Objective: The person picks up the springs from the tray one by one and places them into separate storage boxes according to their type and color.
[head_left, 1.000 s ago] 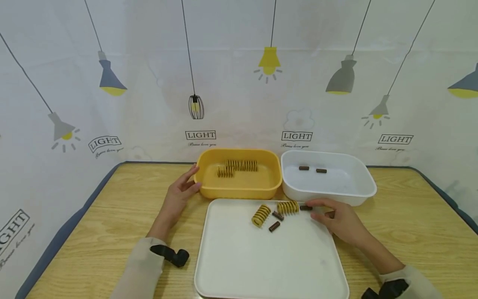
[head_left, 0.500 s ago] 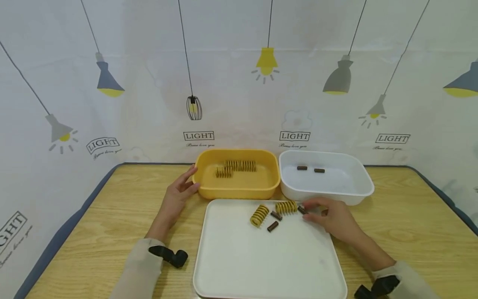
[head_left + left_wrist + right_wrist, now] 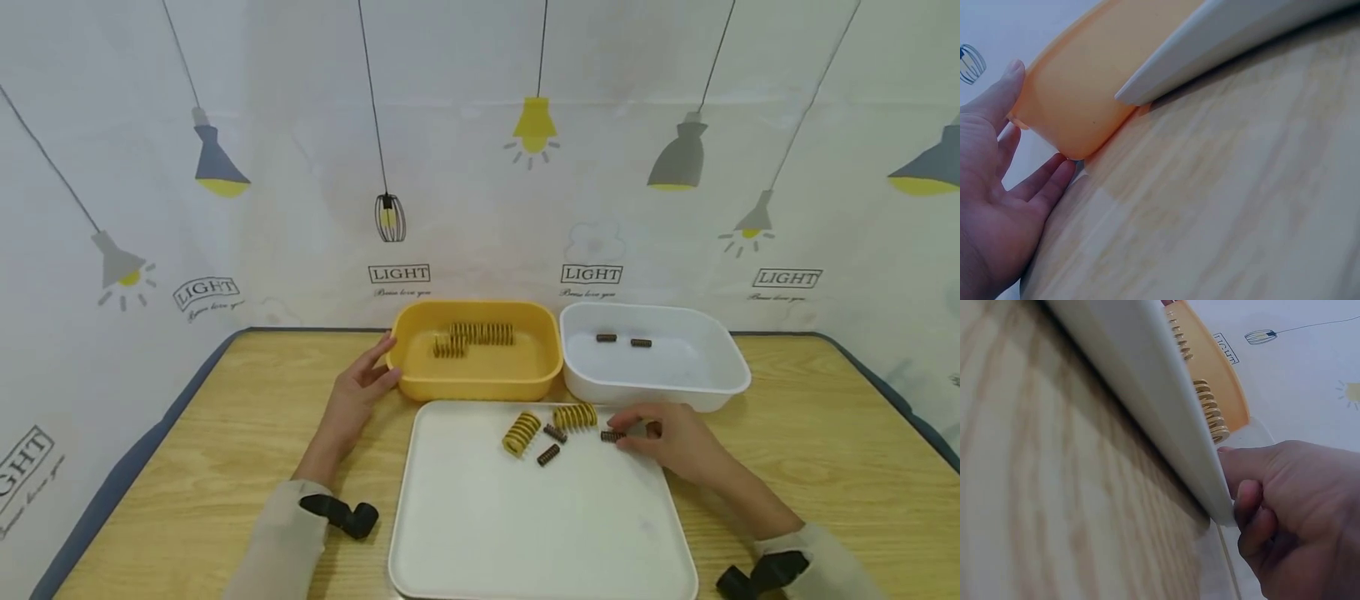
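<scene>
In the head view my left hand (image 3: 351,400) rests against the left end of a yellow bin (image 3: 476,389). The left wrist view shows its extended fingers at the bin's rim and lower edge. My right hand (image 3: 684,443) is over the far right corner of a white tray (image 3: 540,533). Its thumb and index finger pinch a small dark coil spring (image 3: 610,436) low over the tray. Left of it lie two large yellow springs (image 3: 522,434) and two more small dark springs (image 3: 555,433). The tray edge hides the pinched spring in the right wrist view.
Several large yellow springs (image 3: 483,333) lie inside the yellow bin. Beside it stands a white bin (image 3: 656,395) holding two small dark springs (image 3: 641,342). Both bins stand behind the tray on the wooden table (image 3: 247,417), against a lamp-printed curtain (image 3: 480,200).
The small dark spring at my right fingertips has turned and shifted nearer, away from the tray's far edge. My right thumb and index finger followed it. My left hand stays at the yellow bin.
</scene>
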Demonstrator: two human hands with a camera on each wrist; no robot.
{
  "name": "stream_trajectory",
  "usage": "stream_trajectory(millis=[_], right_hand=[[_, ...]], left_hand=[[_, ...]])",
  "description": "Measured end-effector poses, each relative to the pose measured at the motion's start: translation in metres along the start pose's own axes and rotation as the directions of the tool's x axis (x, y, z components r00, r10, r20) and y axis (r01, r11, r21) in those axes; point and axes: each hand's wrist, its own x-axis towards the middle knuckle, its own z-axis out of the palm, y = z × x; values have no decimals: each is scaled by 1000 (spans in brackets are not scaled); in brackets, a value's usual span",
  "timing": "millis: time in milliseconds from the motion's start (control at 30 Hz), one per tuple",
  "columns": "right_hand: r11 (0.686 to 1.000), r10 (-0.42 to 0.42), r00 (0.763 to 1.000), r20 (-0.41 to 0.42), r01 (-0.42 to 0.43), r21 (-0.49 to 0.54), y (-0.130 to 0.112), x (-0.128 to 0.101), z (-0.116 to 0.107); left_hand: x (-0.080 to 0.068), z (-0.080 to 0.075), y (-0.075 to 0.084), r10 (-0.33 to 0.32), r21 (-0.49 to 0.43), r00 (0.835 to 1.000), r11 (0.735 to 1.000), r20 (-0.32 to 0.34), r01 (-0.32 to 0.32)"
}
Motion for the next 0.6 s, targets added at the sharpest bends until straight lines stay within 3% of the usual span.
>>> stream_trajectory(millis=[100, 400, 600], right_hand=[[1000, 16, 1000, 20, -16, -7, 1, -3, -1], [998, 56, 998, -21, -55, 32, 6, -7, 4], [997, 51, 999, 9, -51, 61, 9, -5, 5]], left_hand=[[0, 1, 0, 5, 2, 1000, 1000, 2, -5], [1, 1, 1, 0, 10, 1000, 1000, 6, 0], [1, -1, -1, 3, 19, 1000, 1000, 4, -3]])
